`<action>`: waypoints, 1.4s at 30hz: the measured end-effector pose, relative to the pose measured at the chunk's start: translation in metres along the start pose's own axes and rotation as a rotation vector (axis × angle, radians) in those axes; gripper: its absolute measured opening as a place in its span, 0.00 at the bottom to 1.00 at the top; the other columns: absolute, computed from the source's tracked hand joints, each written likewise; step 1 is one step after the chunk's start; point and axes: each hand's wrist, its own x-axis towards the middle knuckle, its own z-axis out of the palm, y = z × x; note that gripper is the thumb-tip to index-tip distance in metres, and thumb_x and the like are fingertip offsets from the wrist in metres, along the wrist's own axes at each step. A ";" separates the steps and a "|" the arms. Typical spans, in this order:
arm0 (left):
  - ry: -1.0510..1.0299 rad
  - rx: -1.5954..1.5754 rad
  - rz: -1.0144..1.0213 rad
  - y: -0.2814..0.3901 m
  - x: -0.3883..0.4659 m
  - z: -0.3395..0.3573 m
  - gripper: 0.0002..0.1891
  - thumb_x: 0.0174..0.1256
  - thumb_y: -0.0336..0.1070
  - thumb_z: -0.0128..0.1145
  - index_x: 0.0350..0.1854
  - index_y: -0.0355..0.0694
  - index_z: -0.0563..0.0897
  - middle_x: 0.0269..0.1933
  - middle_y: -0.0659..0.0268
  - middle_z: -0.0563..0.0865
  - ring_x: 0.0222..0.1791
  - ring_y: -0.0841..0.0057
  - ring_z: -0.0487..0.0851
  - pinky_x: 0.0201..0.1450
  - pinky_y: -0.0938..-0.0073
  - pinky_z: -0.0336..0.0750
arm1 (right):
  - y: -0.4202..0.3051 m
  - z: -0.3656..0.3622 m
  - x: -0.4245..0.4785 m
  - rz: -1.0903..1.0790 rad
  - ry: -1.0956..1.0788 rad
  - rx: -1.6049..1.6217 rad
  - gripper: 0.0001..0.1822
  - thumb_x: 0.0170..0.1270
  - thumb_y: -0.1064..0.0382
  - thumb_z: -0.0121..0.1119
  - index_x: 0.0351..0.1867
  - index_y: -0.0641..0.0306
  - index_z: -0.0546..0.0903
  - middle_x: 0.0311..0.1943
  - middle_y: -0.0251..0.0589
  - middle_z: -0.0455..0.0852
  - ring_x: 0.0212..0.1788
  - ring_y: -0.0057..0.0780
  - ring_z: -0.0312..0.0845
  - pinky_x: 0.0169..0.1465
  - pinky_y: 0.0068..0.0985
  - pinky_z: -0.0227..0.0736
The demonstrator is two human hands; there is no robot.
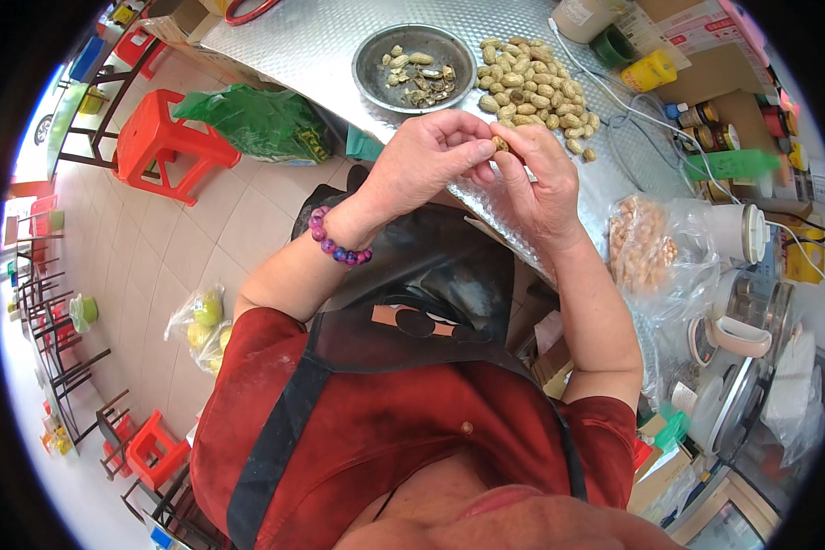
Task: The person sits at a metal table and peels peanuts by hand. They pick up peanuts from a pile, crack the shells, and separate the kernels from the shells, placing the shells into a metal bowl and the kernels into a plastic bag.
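Note:
A single peanut (500, 143) is pinched between the thumb and fingers of my right hand (542, 180). My left hand (440, 155) meets it from the other side, its thumb tip against the peanut's end. Both hands are above the near edge of a metal-topped table (289, 38). Just beyond them lies a heap of unshelled peanuts (533, 82). Left of the heap stands a round metal bowl (368, 89), holding several peanuts and some broken shells (430, 89). My fingers partly hide the held peanut.
A clear plastic bag of peanuts (636, 240) sits right of my right forearm. White cables (632, 110) cross the table near jars (701, 124) and a yellow container (650, 71). A green bag (254, 124) rests by a red stool (158, 144) at left.

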 end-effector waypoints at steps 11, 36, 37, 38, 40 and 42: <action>0.010 0.001 0.052 -0.007 0.003 0.000 0.10 0.64 0.32 0.59 0.43 0.30 0.78 0.35 0.65 0.84 0.34 0.84 0.83 0.37 0.83 0.78 | -0.004 -0.003 -0.001 0.233 0.001 0.100 0.11 0.53 0.74 0.63 0.39 0.67 0.84 0.32 0.45 0.86 0.32 0.28 0.84 0.35 0.20 0.78; 0.053 0.444 0.267 -0.024 0.007 0.019 0.05 0.67 0.27 0.53 0.41 0.34 0.72 0.33 0.66 0.80 0.33 0.83 0.79 0.36 0.81 0.76 | -0.005 0.000 -0.004 0.249 0.050 -0.130 0.04 0.46 0.75 0.57 0.26 0.66 0.79 0.22 0.42 0.80 0.24 0.36 0.78 0.28 0.27 0.72; 0.054 0.421 0.259 -0.025 0.006 0.022 0.05 0.67 0.27 0.53 0.41 0.34 0.72 0.33 0.66 0.80 0.33 0.83 0.79 0.36 0.81 0.76 | -0.003 -0.003 -0.004 0.249 0.051 -0.130 0.04 0.47 0.76 0.57 0.26 0.66 0.79 0.22 0.42 0.80 0.24 0.36 0.78 0.29 0.27 0.73; 0.056 0.398 0.250 -0.025 0.005 0.024 0.05 0.67 0.27 0.52 0.41 0.33 0.72 0.33 0.65 0.80 0.32 0.83 0.79 0.36 0.81 0.76 | -0.003 -0.005 -0.004 0.250 0.052 -0.131 0.04 0.47 0.76 0.56 0.26 0.66 0.79 0.22 0.42 0.80 0.25 0.36 0.78 0.29 0.27 0.73; 0.132 0.307 0.293 -0.027 0.004 0.030 0.05 0.66 0.28 0.54 0.39 0.33 0.74 0.30 0.63 0.81 0.28 0.81 0.79 0.32 0.79 0.74 | -0.007 -0.004 -0.001 0.263 0.063 -0.069 0.05 0.48 0.77 0.55 0.27 0.66 0.79 0.23 0.43 0.80 0.26 0.37 0.79 0.30 0.28 0.73; 0.121 0.203 0.202 -0.027 0.006 0.025 0.05 0.67 0.29 0.53 0.39 0.32 0.73 0.31 0.63 0.81 0.29 0.82 0.80 0.33 0.80 0.75 | -0.005 -0.002 -0.003 0.317 0.034 0.020 0.06 0.52 0.78 0.54 0.31 0.68 0.79 0.28 0.44 0.82 0.29 0.34 0.81 0.33 0.26 0.75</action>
